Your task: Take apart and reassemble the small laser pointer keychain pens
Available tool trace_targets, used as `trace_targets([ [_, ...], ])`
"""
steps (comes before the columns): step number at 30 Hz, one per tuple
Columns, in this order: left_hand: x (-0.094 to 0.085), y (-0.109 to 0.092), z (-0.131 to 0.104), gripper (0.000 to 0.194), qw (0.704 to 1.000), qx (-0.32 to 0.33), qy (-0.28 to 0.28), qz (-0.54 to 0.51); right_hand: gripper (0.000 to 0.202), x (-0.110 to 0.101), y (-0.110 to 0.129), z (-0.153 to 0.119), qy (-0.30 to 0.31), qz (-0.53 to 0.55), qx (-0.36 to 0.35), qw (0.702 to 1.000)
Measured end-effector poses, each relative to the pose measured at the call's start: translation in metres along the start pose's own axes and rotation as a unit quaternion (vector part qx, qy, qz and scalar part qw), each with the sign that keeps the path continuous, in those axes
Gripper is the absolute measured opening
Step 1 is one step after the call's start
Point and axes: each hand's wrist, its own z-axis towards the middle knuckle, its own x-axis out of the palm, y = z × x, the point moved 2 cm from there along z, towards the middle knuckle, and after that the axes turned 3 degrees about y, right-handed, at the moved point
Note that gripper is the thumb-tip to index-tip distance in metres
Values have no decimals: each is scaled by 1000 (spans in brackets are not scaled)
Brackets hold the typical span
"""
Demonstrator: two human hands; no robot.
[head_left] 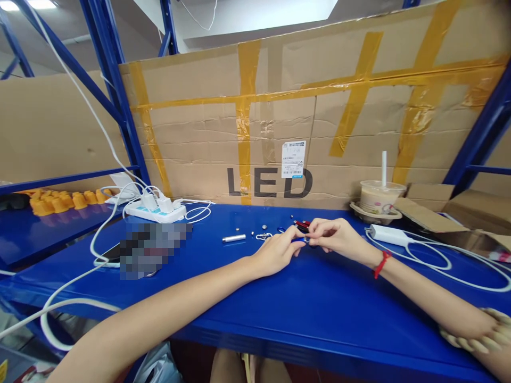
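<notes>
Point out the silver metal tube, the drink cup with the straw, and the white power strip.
Silver metal tube [233, 238]: head view, middle of its body.
Drink cup [375, 201]: head view, side wall.
Power strip [159, 215]: head view, casing.

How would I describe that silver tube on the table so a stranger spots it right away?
Find the cardboard wall printed "LED", then look at the blue table just in front of those letters. The silver tube lies there, left of both hands. Unlike the tiny metal bits near it, it is long and straight.
</notes>
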Motion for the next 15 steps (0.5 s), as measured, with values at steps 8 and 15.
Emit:
trace_targets([
  [8,3,2,2,10,1000,2,-16,-9,30,3,-2,-1,-4,-28,19,999],
  [15,1,-2,1,7,998,-30,-50,34,33,2,3,-1,3,-45,70,997],
])
